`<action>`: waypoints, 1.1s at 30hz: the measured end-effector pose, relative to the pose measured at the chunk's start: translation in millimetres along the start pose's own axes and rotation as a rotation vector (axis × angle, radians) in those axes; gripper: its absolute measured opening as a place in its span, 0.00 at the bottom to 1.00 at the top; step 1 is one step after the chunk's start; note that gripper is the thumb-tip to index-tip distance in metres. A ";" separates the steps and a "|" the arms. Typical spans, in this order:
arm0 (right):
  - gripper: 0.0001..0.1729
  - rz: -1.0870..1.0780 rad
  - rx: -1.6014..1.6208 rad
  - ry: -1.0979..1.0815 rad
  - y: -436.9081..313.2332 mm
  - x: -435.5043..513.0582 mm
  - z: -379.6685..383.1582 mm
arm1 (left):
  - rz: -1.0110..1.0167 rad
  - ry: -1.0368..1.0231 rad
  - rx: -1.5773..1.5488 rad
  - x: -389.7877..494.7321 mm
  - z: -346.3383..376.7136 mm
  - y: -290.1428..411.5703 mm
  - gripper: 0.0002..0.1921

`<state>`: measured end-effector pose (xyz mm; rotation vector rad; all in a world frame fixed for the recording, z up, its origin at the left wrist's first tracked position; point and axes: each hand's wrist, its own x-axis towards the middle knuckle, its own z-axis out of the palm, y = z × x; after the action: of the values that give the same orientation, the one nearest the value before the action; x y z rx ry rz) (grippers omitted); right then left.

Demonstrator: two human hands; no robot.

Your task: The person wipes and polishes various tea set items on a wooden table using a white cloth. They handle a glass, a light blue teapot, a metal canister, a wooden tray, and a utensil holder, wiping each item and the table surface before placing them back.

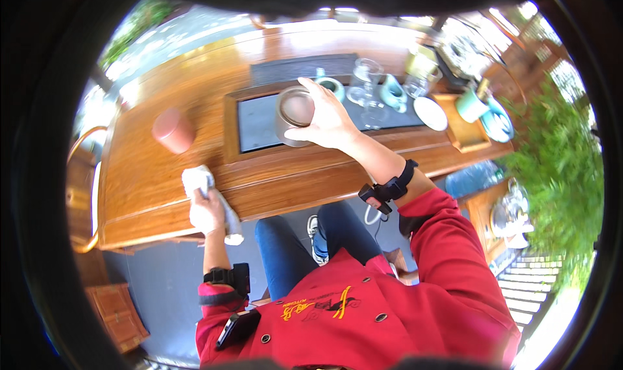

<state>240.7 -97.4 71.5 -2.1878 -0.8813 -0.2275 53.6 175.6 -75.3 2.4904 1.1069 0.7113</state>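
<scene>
My right hand (327, 117) is shut around a grey-brown cylindrical canister (282, 117) whose round end faces up. The canister is over the left part of a wood-framed tea tray (255, 119); whether it touches the tray I cannot tell. Down at the table's front edge, my left hand (207, 209) grips a white cloth (198, 178), part of which hangs toward the floor. Beyond that hand, a pink cylindrical container (174, 130) stands on the wooden table (141, 190), blurred.
Glass vessels (366, 73), a celadon pitcher (393, 93), a celadon cup (333, 87) and a white dish (430, 113) crowd the tray's right part. Further right, a small wooden tray (467, 139) sits by a green tool holder (472, 105). A glass kettle (510, 214) stands lower right.
</scene>
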 end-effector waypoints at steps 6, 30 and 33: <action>0.54 0.239 0.642 0.058 9.7 -35.2 -61.9 | 0.054 0.025 0.004 0.3 7.0 1.7 0.15; 0.66 0.139 1.420 -0.454 -71.2 -138.8 5.7 | -0.180 -1.205 -1.852 -98.2 -31.3 92.5 0.20; 0.63 0.081 1.368 -0.422 -71.3 -145.6 9.8 | -0.303 -1.311 -2.077 -99.3 -42.6 90.5 0.19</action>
<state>84.1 -132.4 46.3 -0.9566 -0.7774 0.7157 26.6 45.7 -27.9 0.4794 -0.1026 -0.1339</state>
